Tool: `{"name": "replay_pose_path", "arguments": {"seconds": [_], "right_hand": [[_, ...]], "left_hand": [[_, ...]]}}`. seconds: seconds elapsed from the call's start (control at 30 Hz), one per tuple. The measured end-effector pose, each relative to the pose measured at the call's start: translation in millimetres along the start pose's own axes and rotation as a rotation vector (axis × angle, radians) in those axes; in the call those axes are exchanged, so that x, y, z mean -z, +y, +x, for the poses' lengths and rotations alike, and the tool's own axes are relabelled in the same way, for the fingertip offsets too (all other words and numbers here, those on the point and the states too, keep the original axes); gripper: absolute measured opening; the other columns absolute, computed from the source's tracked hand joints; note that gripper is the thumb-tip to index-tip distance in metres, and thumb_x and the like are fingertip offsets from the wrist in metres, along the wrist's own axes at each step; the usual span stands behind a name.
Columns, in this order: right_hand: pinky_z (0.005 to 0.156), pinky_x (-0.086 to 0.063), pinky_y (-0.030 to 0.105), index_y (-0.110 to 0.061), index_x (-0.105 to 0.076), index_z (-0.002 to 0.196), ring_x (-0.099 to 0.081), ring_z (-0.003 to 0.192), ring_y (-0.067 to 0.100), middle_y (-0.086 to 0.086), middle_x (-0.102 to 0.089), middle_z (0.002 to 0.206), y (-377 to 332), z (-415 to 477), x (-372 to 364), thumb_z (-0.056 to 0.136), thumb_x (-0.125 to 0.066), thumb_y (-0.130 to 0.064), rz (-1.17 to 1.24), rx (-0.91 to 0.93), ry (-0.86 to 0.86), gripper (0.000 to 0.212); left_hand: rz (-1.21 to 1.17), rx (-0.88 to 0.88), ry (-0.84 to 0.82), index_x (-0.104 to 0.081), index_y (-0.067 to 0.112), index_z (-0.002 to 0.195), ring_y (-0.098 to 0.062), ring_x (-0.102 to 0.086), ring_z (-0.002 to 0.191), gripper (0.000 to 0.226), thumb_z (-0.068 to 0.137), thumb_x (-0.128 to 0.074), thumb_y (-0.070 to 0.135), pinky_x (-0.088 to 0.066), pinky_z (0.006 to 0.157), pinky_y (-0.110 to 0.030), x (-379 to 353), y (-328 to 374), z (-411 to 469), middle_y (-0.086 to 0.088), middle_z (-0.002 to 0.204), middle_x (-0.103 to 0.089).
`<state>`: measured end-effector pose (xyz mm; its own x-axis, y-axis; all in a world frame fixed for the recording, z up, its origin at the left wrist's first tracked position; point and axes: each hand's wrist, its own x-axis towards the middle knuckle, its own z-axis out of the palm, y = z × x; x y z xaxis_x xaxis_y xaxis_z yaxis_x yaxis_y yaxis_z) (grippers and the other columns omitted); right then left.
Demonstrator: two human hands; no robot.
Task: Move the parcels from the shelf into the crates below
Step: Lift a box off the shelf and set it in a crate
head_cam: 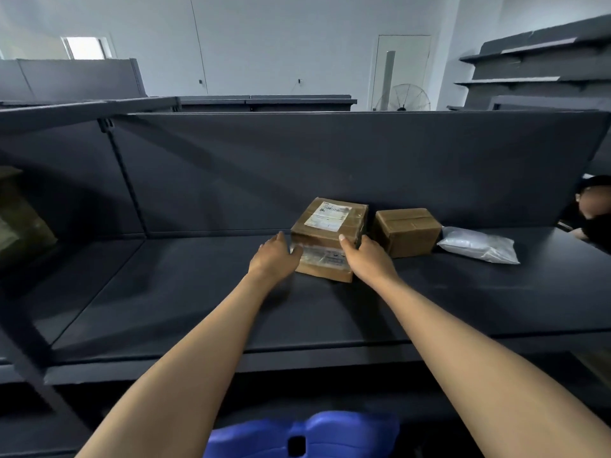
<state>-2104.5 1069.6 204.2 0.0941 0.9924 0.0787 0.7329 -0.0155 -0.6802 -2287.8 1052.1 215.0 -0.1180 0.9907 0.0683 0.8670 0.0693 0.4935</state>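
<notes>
A brown cardboard parcel with a white label stands on the dark shelf, near the back panel. My left hand presses against its left side and my right hand against its right front side, so both hands clasp it. The parcel rests on the shelf. To its right stands a smaller plain cardboard box, and further right lies a white plastic mailer bag. A blue crate shows at the bottom edge, below the shelf.
A dark back panel closes the shelf behind the parcels. A shelf upright divides off the left bay, where a greenish-brown box sits. Another person is at the far right edge.
</notes>
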Motion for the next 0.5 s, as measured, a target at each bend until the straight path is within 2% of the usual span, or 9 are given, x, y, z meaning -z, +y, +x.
{"name": "replay_pose_path", "arguments": {"seconds": [0.07, 0.17, 0.37, 0.5], "right_hand": [[0.094, -0.043, 0.038, -0.01, -0.047, 0.135, -0.052, 0.121, 0.03, 0.011, -0.054, 0.134, 1, 10, -3, 0.093, -0.031, -0.063, 0.042, -0.023, -0.028, 0.07], [0.093, -0.043, 0.036, -0.013, -0.05, 0.134, -0.053, 0.12, 0.029, 0.008, -0.057, 0.132, 5, 18, -5, 0.093, -0.035, -0.062, 0.08, -0.025, -0.055, 0.065], [0.095, -0.047, 0.037, -0.022, -0.055, 0.13, -0.058, 0.112, 0.022, 0.0, -0.062, 0.124, 15, 33, -9, 0.084, -0.042, -0.067, 0.2, -0.02, -0.087, 0.065], [0.092, -0.045, 0.033, -0.026, -0.055, 0.13, -0.057, 0.113, 0.02, -0.002, -0.062, 0.124, 16, 36, -10, 0.086, -0.046, -0.062, 0.275, -0.007, -0.096, 0.058]], "left_hand": [[-0.035, -0.014, 0.007, -0.044, 0.007, 0.132, -0.032, -0.045, 0.128, 0.051, 0.096, -0.04, 0.044, -0.041, 0.097, -0.04, -1, 5, 16, -0.011, 0.138, -0.051], [-0.093, -0.054, 0.02, -0.05, 0.006, 0.121, -0.031, -0.053, 0.116, 0.043, 0.097, -0.04, 0.04, -0.041, 0.084, -0.036, -4, 11, 34, -0.012, 0.125, -0.059], [-0.284, -0.036, -0.008, -0.054, 0.011, 0.12, -0.025, -0.058, 0.105, 0.04, 0.095, -0.042, 0.039, -0.045, 0.084, -0.035, -12, 18, 55, -0.005, 0.115, -0.062], [-0.474, -0.001, 0.044, -0.06, 0.017, 0.093, -0.021, -0.059, 0.09, 0.018, 0.092, -0.05, 0.031, -0.04, 0.071, -0.028, -21, 21, 57, 0.002, 0.088, -0.065]]}}
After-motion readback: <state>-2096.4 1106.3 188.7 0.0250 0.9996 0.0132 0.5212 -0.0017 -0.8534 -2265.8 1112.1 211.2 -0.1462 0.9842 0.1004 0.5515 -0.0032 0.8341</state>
